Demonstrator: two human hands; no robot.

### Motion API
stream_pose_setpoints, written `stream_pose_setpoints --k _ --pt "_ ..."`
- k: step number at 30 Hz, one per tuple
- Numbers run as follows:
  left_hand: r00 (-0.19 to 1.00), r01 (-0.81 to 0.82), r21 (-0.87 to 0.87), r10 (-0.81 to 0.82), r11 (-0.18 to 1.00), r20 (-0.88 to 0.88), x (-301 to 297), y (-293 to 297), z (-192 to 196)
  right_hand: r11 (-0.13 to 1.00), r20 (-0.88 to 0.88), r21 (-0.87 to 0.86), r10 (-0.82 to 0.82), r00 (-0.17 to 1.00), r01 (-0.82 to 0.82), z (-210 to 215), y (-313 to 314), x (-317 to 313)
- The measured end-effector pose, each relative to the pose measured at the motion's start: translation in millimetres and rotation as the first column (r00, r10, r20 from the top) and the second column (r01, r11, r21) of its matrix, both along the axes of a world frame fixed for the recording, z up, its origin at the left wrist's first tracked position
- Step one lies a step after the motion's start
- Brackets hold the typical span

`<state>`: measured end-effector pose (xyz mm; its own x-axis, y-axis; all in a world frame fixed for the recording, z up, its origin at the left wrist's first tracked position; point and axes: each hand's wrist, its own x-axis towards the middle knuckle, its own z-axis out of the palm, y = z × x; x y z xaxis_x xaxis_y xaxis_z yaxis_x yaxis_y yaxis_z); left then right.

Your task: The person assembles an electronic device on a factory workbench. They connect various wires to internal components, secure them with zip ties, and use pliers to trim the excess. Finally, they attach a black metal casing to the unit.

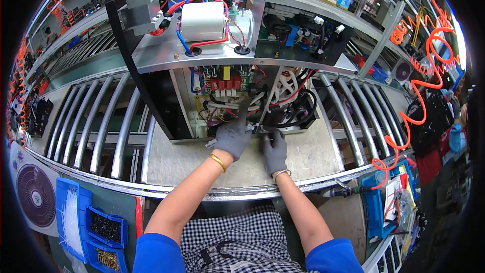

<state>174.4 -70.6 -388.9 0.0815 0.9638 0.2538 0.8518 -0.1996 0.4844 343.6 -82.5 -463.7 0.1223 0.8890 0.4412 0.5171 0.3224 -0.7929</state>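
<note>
An electrical unit in an open metal housing [182,58] stands in front of me, with white, red and black wires [286,88] in its lower bay. My left hand [234,137], in a grey glove, is at the bay's front edge. Its index finger reaches up among the wires while the other fingers are curled. Small white bits show beside it; what it grips is hidden. Close to its right, my gloved right hand [275,149] has its fingertips bent together at the lower edge, holding something too small to make out. A green-and-red circuit board [225,83] sits behind the wires.
Metal rollers [103,121] flank the board [182,164] under the unit. At lower left are blue bins with white strips [72,217], black screws [105,227] and brass-coloured parts [107,259], near a fan [36,195]. An orange coiled hose [417,121] leads to a tool [346,190] at right.
</note>
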Motion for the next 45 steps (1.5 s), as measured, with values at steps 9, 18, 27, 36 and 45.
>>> stream_pose_setpoints --k 9,18,27,36,45 --pt "0.996 0.075 0.026 -0.076 0.997 0.051 -8.3 -21.9 20.2 0.997 0.005 -0.052 0.057 0.998 -0.056 10.6 -3.4 7.0" --pt "0.989 0.083 0.069 -0.091 0.994 0.12 8.5 -40.3 16.3 0.83 -0.443 -0.09 0.462 0.768 -0.551 101.9 -31.3 -1.6" --pt "0.429 0.069 -0.175 0.129 0.982 0.894 -4.3 -6.1 38.1 0.942 -0.505 0.259 0.32 0.801 -0.214 144.6 -24.9 33.4" --pt "0.147 0.089 -0.335 0.321 0.938 0.936 30.6 8.1 59.8 0.744 0.126 0.653 0.076 0.989 -0.14 199.8 -28.8 42.0" --pt "0.14 0.068 -0.312 0.3 0.948 0.944 29.4 10.0 54.2 0.768 0.15 0.622 0.071 0.986 -0.15 189.9 -11.8 21.7"
